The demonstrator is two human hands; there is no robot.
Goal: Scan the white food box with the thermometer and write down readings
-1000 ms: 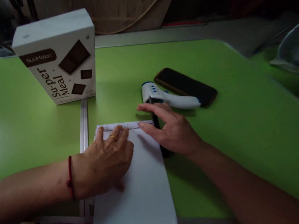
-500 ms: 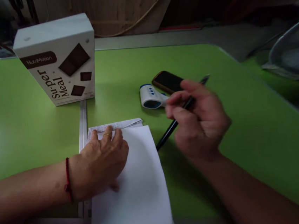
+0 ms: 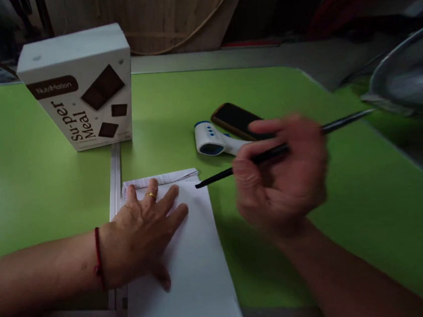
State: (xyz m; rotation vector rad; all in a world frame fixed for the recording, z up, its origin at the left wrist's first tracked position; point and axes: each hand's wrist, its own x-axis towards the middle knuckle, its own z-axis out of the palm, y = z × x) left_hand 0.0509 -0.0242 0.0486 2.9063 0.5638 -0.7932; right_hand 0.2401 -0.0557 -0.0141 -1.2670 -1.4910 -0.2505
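A blank white sheet of paper point(image 3: 193, 280) lies at the near edge of the green table, over a folded paper with writing point(image 3: 157, 179) that shows along its top. My left hand point(image 3: 147, 227) rests flat on the sheet with its fingers spread, a ring on one finger and a red cord at the wrist. Above the table to the right, my right hand point(image 3: 282, 176) is closed around a slim black pen point(image 3: 217, 177). The pen's left tip appears over the sheet's upper right corner; whether it touches cannot be told. My right hand is somewhat blurred.
A white Su-per Meal box point(image 3: 81, 91) stands upright at the back left. A white and blue infrared thermometer point(image 3: 209, 138) lies beside a dark phone point(image 3: 237, 118), both partly behind my right hand. A metal strip point(image 3: 114, 178) crosses the green table point(image 3: 168, 103).
My right hand has turned the pen from steep to nearly level, its tip now over the paper's corner. The fingers of my left hand have spread wider on the sheet.
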